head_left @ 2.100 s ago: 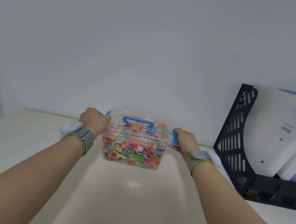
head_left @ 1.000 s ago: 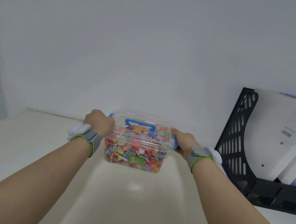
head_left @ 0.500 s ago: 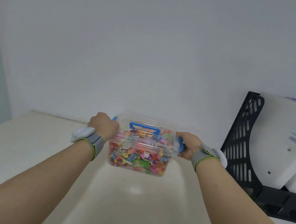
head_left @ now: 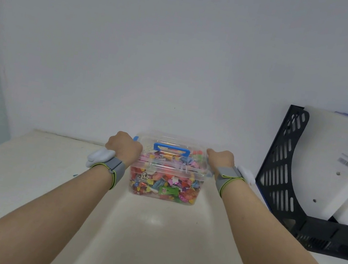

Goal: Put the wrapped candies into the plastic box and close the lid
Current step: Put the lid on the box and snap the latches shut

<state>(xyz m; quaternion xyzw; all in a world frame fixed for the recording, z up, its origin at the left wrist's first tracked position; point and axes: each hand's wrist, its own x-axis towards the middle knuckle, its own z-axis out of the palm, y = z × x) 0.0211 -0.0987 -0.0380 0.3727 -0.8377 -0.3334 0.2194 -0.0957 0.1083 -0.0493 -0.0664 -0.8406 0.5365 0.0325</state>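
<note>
candies [head_left: 162, 183], green wrapper [head_left: 168, 191] print perhaps unreadable

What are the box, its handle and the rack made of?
Box: clear glossy plastic, it seems; the candies show through its wall and lid.
Handle: opaque blue plastic, smooth.
Rack: black, matte, with moulded slots; likely plastic, though painted metal can't be ruled out.

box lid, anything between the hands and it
Nothing visible. The left hand and right hand are already on the two ends of the lid, which sits on the box of candies.
</note>
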